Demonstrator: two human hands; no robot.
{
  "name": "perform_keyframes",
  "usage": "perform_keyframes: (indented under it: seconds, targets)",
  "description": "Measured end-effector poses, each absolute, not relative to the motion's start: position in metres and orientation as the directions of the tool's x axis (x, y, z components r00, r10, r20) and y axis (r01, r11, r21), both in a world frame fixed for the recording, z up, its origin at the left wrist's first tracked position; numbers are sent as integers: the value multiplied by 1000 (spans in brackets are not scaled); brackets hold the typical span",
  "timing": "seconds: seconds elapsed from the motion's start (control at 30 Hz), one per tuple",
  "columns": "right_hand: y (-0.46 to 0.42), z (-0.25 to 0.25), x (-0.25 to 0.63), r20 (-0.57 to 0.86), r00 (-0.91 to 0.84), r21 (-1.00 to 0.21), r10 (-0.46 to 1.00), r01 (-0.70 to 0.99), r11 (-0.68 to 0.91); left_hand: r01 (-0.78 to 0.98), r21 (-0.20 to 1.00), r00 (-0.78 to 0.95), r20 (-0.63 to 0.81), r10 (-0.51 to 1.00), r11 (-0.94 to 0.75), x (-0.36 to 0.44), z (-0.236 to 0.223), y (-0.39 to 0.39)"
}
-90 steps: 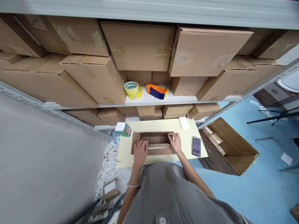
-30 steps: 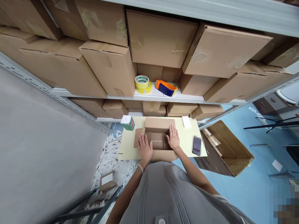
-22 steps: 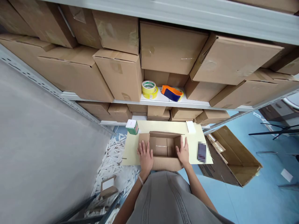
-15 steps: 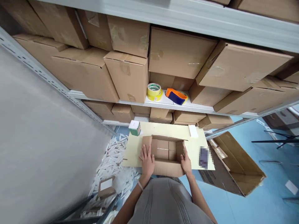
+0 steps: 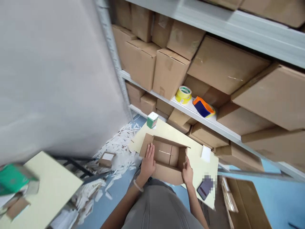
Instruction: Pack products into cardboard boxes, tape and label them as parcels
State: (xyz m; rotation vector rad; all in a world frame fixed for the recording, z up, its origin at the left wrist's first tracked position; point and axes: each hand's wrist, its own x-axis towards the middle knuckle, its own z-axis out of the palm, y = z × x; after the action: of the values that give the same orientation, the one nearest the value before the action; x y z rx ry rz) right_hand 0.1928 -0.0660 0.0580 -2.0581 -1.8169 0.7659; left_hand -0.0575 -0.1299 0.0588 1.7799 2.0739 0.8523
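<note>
An open cardboard box (image 5: 164, 173) rests on the pale yellow tabletop, its flaps raised and its inside showing. My left hand (image 5: 148, 162) lies with outstretched fingers along the box's left flap and wall. At the other end, my right hand (image 5: 187, 171) has its fingers curled around the right wall's edge. A small green and white box (image 5: 152, 120) stands at the table's back left corner. Towards the right are a white card or packet (image 5: 205, 153) and a dark phone (image 5: 205, 188), partly pixelated.
Ahead, a metal shelf is packed with cartons (image 5: 209, 60). On it sit yellow tape rolls (image 5: 183, 94) and an orange and blue tape dispenser (image 5: 203, 107). White paper scraps (image 5: 119, 146) cover the floor at left. A second table (image 5: 52, 184) and a large open carton (image 5: 250, 203) flank me.
My view has swung left, bringing the second table into sight. My left hand's fingers are closer together on the flap. The right hand stays at the box's right edge.
</note>
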Motion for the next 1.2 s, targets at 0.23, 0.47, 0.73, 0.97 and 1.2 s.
perform_keyframes:
  seconds: [0.23, 0.47, 0.73, 0.97, 1.2]
  targets:
    - [-55, 75, 153, -224, -322, -582, 920, 801, 139, 705, 563, -577, 102, 810, 431, -49, 84, -226]
    - [-90, 96, 25, -218, -694, -618, 687, 642, 453, 444, 590, -876, 128, 465, 674, -81, 116, -327]
    - [-196, 98, -107, -267, -859, -549, 437, 509, 663, 238, 587, -971, 159, 178, 774, -138, 97, -450]
    - [-334, 78, -186, -352, -819, -438, 452, 571, 694, 273, 577, -961, 134, 241, 770, -228, 72, -595]
    - [-425, 91, -249, -418, -754, -325, 507, 646, 691, 296, 524, -953, 218, 210, 799, -309, 101, -712]
